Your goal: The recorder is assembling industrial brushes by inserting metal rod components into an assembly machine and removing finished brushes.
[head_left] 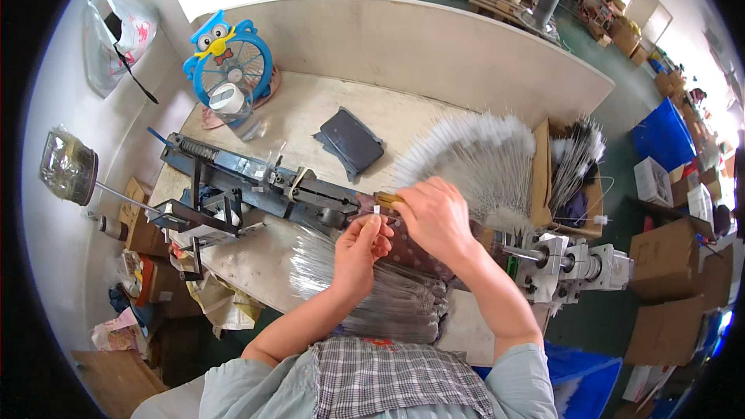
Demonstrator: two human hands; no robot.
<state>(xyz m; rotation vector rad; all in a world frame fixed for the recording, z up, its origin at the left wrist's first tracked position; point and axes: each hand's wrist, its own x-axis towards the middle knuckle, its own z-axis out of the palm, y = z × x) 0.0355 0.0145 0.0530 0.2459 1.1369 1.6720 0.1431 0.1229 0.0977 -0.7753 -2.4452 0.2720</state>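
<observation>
My left hand point(360, 250) is closed in a pinch beside the dark metal fixture point(330, 200); a tiny white piece point(377, 209) shows at its fingertips. My right hand point(436, 217) is wrapped round a yellowish handle point(388, 199), whose far end points left to the fixture. What that handle belongs to is hidden. Under my wrists lies a bundle of thin wires point(400, 306), its tips spreading left. Beyond my right hand a fan of long wire brushes with white bristle ends point(477, 151) covers the table. Dark spotted cloth point(411, 252) lies below both hands.
A blue cartoon fan point(233, 62) and a lidded clear jar point(231, 105) stand back left. A dark flat pad point(349, 142) lies mid-table. A cardboard box of brushes point(570, 178) and a metal shaft machine point(574, 264) are right. A low partition point(403, 39) borders the back.
</observation>
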